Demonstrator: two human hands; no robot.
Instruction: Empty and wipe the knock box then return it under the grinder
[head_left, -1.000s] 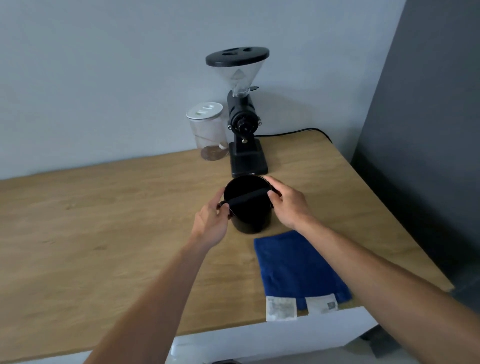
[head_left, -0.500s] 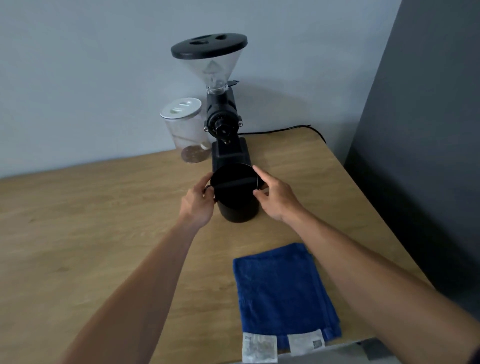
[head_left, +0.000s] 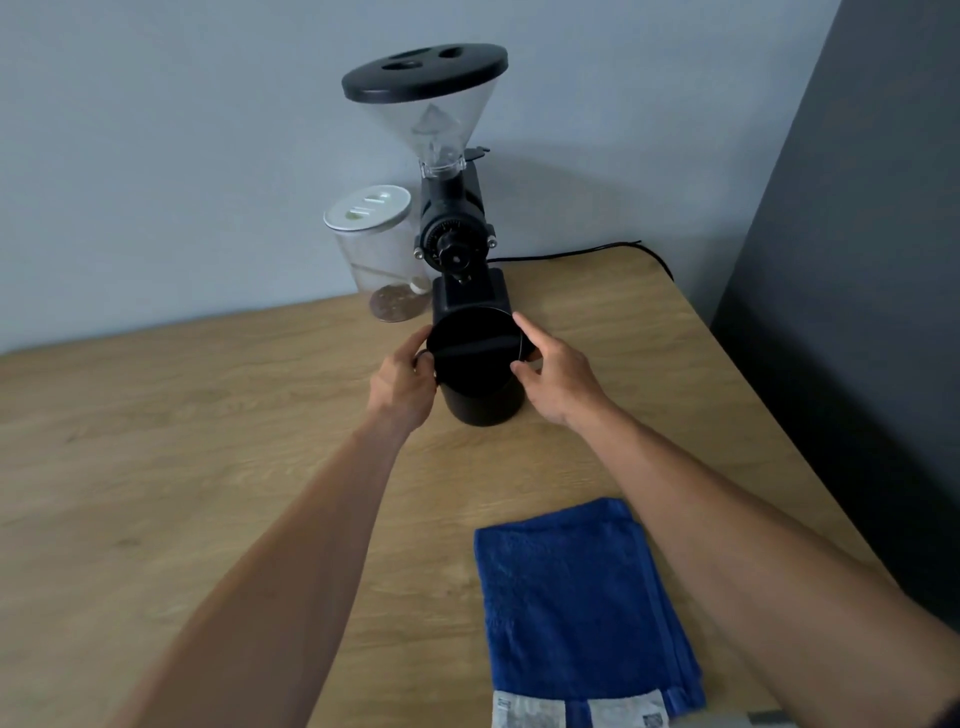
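I hold the knock box with both hands, in the middle of the frame, right in front of the base of the grinder. My left hand and right hand are curled around its two sides near the rim, I think to keep it upright and guide it straight under the spout. The blue cloth lies flat at the lower right, its lower edge cut off. The box is dark inside, so I cannot tell if it is clean.

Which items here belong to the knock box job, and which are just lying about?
In use: knock box, held by left hand and right hand; grinder; blue cloth.
Lying about: clear lidded jar; power cable.
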